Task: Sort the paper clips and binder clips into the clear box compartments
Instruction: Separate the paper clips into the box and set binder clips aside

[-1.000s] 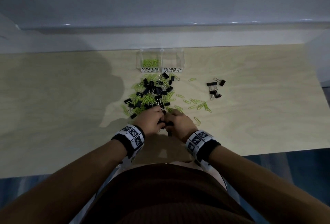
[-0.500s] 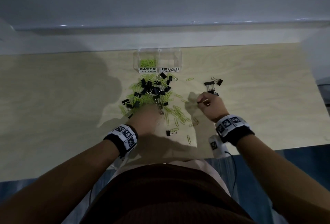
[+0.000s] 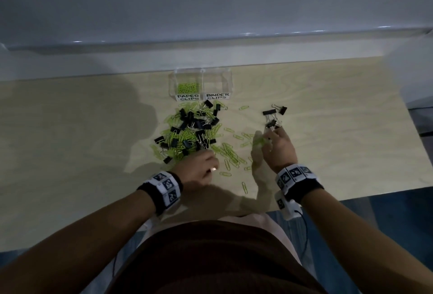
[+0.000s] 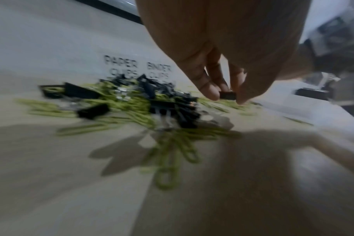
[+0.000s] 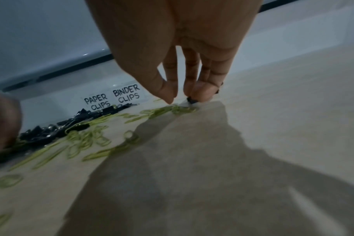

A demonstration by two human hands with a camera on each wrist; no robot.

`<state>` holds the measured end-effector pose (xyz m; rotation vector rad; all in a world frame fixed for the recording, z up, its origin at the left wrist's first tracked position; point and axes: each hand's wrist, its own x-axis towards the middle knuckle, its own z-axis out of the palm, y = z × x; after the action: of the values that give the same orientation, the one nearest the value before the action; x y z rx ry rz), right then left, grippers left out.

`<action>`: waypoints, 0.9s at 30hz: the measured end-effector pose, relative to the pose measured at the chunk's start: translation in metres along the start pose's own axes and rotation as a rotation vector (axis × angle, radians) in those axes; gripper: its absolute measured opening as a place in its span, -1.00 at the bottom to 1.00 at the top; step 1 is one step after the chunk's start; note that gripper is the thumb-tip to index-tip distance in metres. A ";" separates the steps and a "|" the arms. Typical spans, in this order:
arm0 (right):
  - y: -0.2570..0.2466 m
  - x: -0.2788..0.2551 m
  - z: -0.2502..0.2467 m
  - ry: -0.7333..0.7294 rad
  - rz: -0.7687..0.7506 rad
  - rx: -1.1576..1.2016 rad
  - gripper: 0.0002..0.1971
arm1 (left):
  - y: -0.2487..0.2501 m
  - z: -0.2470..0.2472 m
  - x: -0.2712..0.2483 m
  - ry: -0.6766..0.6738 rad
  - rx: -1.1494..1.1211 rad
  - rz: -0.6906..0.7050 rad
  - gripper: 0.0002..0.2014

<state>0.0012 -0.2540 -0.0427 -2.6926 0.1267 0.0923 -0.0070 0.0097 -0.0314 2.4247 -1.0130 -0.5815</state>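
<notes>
A clear two-compartment box stands at the back, labelled PAPER CLIPS and BINDER CLIPS. Green paper clips lie in its left compartment; the right one looks bare. A mixed pile of green paper clips and black binder clips lies in front of it. My left hand is at the pile's near edge and pinches a small black binder clip between thumb and finger. My right hand reaches down to a separate group of binder clips; its fingertips touch a black clip, the thumb held apart.
Loose green paper clips are strewn between my hands and toward the table's front edge. A pale wall ledge runs behind the box. Bare wooden tabletop stretches to the left and to the far right.
My right hand has swung from the middle of the table out to the binder clip group on the right. My left hand stayed by the pile and now pinches a binder clip.
</notes>
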 end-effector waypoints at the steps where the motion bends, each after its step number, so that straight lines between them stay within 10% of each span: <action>1: -0.003 -0.002 0.004 0.002 0.030 0.005 -0.81 | -0.009 -0.005 -0.003 0.071 -0.003 -0.062 -0.79; 7: -0.031 -0.007 0.019 -0.142 -0.103 -0.035 -0.82 | -0.033 -0.026 0.001 0.226 0.179 -0.209 -0.60; 14: -0.043 0.053 -0.001 -0.183 -0.016 0.024 -0.69 | 0.016 0.008 0.037 -0.176 0.136 -0.113 -0.23; 27: -0.049 0.028 -0.005 -0.482 -0.318 -0.086 -0.44 | -0.003 -0.008 0.070 0.077 0.004 -0.219 -0.40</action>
<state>0.0338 -0.2144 -0.0194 -2.6514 -0.4574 0.6497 0.0440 -0.0381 -0.0413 2.5591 -0.7235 -0.5529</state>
